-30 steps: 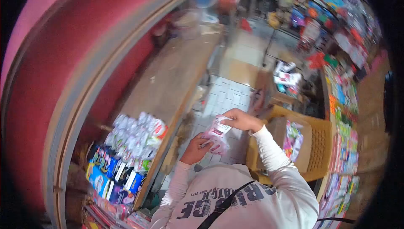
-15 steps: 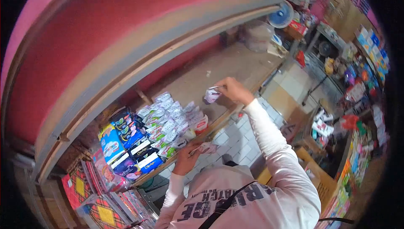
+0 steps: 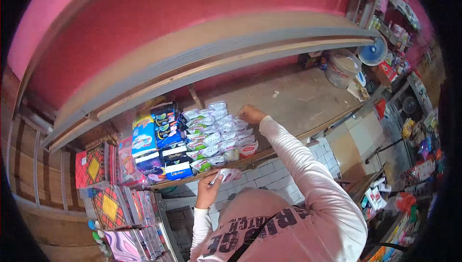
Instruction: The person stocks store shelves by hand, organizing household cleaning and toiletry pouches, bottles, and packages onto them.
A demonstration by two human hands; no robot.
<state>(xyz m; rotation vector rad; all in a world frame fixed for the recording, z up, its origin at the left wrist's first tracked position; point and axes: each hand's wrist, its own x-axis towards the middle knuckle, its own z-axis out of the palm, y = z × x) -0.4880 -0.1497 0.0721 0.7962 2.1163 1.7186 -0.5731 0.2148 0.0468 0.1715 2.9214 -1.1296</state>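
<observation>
My left hand (image 3: 208,193) is closed around a pale pink-and-white soap packet (image 3: 228,175), held low in front of the shelf edge. With arm stretched out, my right hand (image 3: 252,114) reaches the right side of the packet rows. Its fingers are pinched down on a white soap packet (image 3: 239,121), mostly covered by the hand. Several white, green and purple soap packets (image 3: 207,139), some marked NUVO, stand in tight rows on the wooden shelf (image 3: 288,100). A red-and-white packet (image 3: 249,150) sits at the front right corner of the rows.
Left of the soap are dark and blue sanitary pad packs (image 3: 168,132) and a light blue pack (image 3: 143,137). Stacked checkered books (image 3: 111,204) fill the lower left. A raised grey beam (image 3: 216,52) runs above the shelf. A clear tub (image 3: 342,69) stands far right.
My right hand has brought its packet left and down to the rows. My left hand still holds its packet. The view has turned, shifting the shelf and shop to the right.
</observation>
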